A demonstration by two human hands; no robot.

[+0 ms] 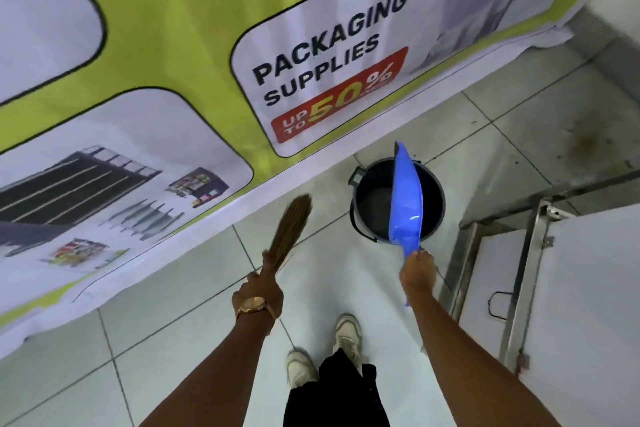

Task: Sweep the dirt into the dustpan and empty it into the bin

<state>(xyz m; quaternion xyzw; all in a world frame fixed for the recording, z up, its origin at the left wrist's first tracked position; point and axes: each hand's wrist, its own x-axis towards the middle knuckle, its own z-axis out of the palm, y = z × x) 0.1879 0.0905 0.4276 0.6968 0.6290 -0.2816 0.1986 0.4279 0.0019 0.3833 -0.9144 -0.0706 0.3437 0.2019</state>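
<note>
A blue plastic dustpan (406, 198) is tipped steeply, front edge up, over the open mouth of a black round bin (433, 198) standing on the tiled floor. My right hand (417, 270) grips the dustpan's handle just in front of the bin. My left hand (258, 295), with a gold watch on its wrist, holds a short brown straw broom (289, 229) with the bristles pointing up and away, to the left of the bin. Grey matter lies on the bin's bottom. A patch of dark dirt (585, 142) marks the tiles at the far right.
A large banner (173, 80) reading "PACKAGING SUPPLIES" hangs along the left and behind the bin. A white cabinet with a metal frame (540, 288) stands close on the right. My feet in white shoes (348, 333) are on the grey tiled floor (194, 340).
</note>
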